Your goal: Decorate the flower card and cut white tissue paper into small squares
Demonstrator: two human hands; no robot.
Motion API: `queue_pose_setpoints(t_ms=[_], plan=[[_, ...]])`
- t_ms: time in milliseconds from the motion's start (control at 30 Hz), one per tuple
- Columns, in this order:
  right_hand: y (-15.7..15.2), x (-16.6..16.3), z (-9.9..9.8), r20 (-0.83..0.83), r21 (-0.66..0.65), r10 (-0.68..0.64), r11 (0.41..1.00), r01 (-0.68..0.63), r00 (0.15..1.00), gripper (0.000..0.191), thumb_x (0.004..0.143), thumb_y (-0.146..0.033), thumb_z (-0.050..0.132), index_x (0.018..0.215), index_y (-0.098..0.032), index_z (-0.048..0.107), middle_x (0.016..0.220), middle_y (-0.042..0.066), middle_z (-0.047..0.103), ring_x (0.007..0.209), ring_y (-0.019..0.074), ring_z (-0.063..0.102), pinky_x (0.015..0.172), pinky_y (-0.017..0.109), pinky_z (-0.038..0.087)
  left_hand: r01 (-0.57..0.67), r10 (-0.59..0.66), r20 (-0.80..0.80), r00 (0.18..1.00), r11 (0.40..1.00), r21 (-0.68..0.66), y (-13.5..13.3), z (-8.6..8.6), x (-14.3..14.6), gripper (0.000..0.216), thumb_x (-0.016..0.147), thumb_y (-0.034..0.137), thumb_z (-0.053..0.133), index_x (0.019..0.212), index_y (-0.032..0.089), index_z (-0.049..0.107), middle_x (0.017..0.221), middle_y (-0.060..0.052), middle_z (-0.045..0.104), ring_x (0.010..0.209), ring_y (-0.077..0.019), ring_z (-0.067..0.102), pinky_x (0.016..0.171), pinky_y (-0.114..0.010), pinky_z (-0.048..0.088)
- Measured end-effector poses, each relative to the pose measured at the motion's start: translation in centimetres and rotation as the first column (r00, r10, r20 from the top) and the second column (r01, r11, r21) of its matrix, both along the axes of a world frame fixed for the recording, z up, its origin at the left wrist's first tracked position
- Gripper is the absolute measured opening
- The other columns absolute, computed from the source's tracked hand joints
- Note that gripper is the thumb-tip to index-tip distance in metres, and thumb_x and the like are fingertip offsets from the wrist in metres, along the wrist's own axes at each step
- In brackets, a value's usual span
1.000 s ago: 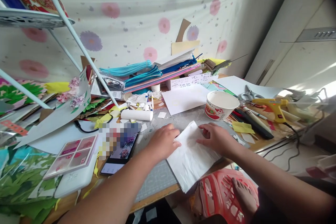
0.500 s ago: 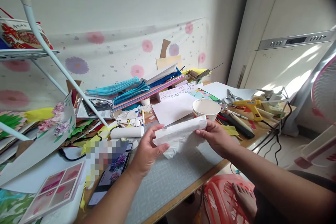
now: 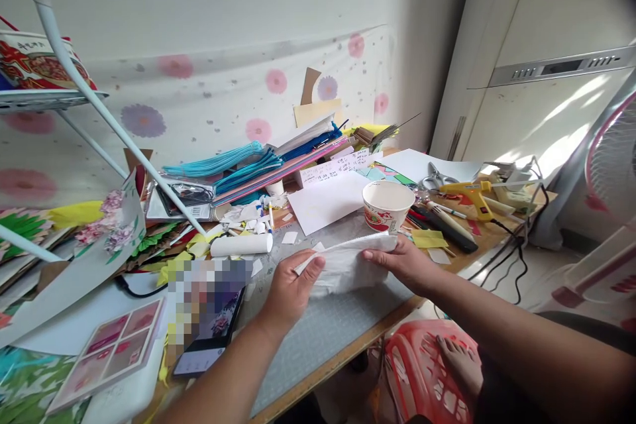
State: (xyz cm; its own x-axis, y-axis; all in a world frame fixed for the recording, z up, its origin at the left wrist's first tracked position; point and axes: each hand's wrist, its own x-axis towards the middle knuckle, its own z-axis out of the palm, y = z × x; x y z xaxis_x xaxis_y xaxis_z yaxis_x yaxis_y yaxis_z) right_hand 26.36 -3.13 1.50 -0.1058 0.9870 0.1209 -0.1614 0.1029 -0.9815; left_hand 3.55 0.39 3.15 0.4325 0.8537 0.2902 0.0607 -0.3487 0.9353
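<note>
Both of my hands hold a folded white sheet of thin paper just above the grey cutting mat. My left hand pinches its left end between thumb and fingers. My right hand grips the right end, fingers closed under it. The paper sags in the middle. A white paper cup with red print stands just behind it. A rolled white paper tube lies to the left.
A phone and a pink palette card lie at front left. Stacked coloured paper sits at the back. A yellow glue gun, scissors and cables lie right. A white rack leg slants across the left. A red stool stands below.
The white paper lay flat on the mat a second ago; both hands lifted and folded it, and now hold it slightly lower. The view swung right.
</note>
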Motion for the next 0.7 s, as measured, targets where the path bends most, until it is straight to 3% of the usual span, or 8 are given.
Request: queue_pose_setpoints(t_ms=[167, 267, 433, 533, 700], plan=[[-0.20, -0.45, -0.21, -0.009, -0.026, 0.014, 1.000, -0.014, 1.000, 0.028, 0.067, -0.044, 0.079, 0.075, -0.018, 0.073, 0.074, 0.001, 0.070, 0.068, 0.0156, 0.060, 0.069, 0.029, 0.048, 0.069, -0.061, 0.081, 0.995, 0.993, -0.095, 0.11, -0.11, -0.37, 0.032, 0.088, 0.045, 0.059, 0.098, 0.018, 0.072, 0.083, -0.003, 0.070, 0.087, -0.0226, 0.063, 0.080, -0.031, 0.047], [-0.36, -0.69, -0.16, -0.028, -0.029, 0.028, 0.999, -0.029, 0.999, 0.032, 0.067, -0.045, 0.079, 0.083, -0.018, 0.074, 0.078, 0.002, 0.071, 0.074, 0.0175, 0.063, 0.074, 0.031, 0.049, 0.086, -0.070, 0.118, 0.990, 0.988, -0.130, 0.03, -0.06, -0.31, 0.033, 0.088, 0.043, 0.060, 0.103, 0.017, 0.072, 0.091, -0.005, 0.073, 0.090, -0.0230, 0.064, 0.084, -0.033, 0.048], [-0.21, -0.93, -0.37, -0.042, -0.001, -0.009, 1.000, 0.009, 0.999, 0.028, 0.073, -0.045, 0.075, 0.078, -0.018, 0.072, 0.077, 0.001, 0.070, 0.069, 0.0143, 0.060, 0.069, 0.027, 0.048, 0.116, -0.097, 0.113, 0.989, 0.977, -0.178, 0.09, -0.25, -0.03, 0.040, 0.080, 0.042, 0.069, 0.109, 0.015, 0.070, 0.103, -0.008, 0.073, 0.094, -0.0249, 0.066, 0.089, -0.036, 0.050], [-0.08, -0.81, -0.27, -0.045, 0.025, -0.015, 1.000, 0.017, 0.999, 0.029, 0.072, -0.047, 0.075, 0.080, -0.019, 0.072, 0.079, 0.001, 0.070, 0.074, 0.0156, 0.061, 0.074, 0.029, 0.048, 0.093, -0.079, 0.073, 0.994, 0.974, -0.205, 0.36, -0.69, 0.09, 0.040, 0.075, 0.038, 0.076, 0.107, 0.015, 0.070, 0.109, -0.009, 0.072, 0.102, -0.0268, 0.065, 0.094, -0.037, 0.048], [-0.21, -0.20, 0.28, 0.010, 0.068, -0.013, 0.998, 0.012, 1.000, 0.035, 0.075, -0.052, 0.070, 0.085, -0.019, 0.074, 0.080, 0.005, 0.072, 0.073, 0.0197, 0.064, 0.073, 0.034, 0.051, 0.012, -0.006, 0.039, 0.999, 0.987, -0.161, 0.55, -0.84, 0.01, 0.032, 0.080, 0.038, 0.069, 0.106, 0.019, 0.072, 0.110, -0.006, 0.072, 0.111, -0.0244, 0.062, 0.104, -0.036, 0.039]])
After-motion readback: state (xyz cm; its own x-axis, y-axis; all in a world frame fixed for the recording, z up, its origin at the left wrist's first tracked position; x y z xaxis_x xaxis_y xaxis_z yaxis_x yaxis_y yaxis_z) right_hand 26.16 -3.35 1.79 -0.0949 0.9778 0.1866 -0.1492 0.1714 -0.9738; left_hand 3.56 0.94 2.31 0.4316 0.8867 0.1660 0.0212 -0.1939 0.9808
